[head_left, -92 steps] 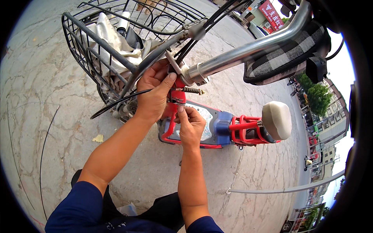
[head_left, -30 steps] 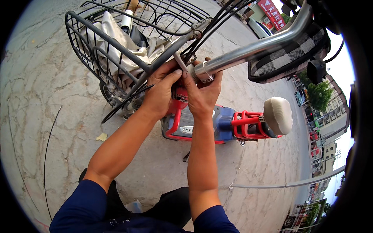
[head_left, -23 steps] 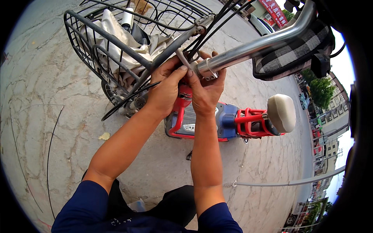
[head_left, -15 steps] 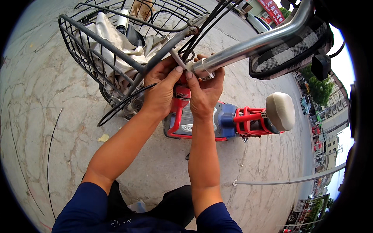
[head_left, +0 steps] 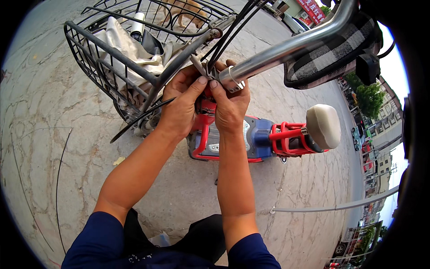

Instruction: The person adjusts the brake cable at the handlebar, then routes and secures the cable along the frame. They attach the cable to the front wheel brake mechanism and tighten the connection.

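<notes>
The left hand (head_left: 181, 105) and the right hand (head_left: 230, 107) are both bent in at the low end of the silver handlebar tube (head_left: 286, 49). The two thumb tips are close together, near the bottom of a flat grey metal strip (head_left: 199, 66), which is just left of the tube. The other fingers curl in behind, so I cannot tell just what each hand pinches. A shiny clamp (head_left: 234, 85) goes around the tube's low end, right by the right hand. To do this bit well, I think one hand should hold the small parts steady while the other makes slow, tiny moves, and no cable should get a sharp bend.

Thin black cables (head_left: 232, 30) run up left of the tube. A black wire basket (head_left: 112, 52) with a silvery cloth (head_left: 120, 41) in it sits more to the left. Lower than the tube are the red frame (head_left: 207, 108), the blue footboard (head_left: 260, 141) and a cream seat (head_left: 323, 126). A tan dog (head_left: 183, 8) stands past the basket, well left of the tube
</notes>
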Demonstrator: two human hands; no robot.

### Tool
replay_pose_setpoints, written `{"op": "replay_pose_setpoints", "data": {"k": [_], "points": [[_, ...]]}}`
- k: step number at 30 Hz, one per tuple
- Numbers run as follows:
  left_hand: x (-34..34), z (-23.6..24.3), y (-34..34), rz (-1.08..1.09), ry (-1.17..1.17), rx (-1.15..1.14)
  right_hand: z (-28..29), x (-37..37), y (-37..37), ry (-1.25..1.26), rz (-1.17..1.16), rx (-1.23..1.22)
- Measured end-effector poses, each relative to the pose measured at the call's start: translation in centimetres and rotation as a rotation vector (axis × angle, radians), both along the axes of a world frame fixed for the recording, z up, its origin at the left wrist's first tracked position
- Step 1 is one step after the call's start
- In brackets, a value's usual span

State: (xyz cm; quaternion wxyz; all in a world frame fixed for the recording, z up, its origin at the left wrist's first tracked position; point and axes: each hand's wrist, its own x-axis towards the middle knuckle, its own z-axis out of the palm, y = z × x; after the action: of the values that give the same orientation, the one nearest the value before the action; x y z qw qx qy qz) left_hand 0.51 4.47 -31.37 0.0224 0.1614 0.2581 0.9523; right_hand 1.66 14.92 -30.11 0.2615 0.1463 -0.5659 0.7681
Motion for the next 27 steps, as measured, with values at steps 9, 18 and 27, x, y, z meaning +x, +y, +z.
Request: {"op": "replay_pose_setpoints", "data": {"k": [9,18,27], "points": [[0.1,-0.1,0.1,0.021,-0.067,-0.029,1.1,0.5,-0.3,-0.047,-0.127,0.106],[0.4,0.2,0.3,0.077,-0.044,-0.058,1.2,-0.4,0.2,0.002,-0.081,0.129],[0.5,0.4,1.1,0.134,-0.08,-0.083,2.4,-0.7,2.9,-0.049,-0.04,0.428]]}}
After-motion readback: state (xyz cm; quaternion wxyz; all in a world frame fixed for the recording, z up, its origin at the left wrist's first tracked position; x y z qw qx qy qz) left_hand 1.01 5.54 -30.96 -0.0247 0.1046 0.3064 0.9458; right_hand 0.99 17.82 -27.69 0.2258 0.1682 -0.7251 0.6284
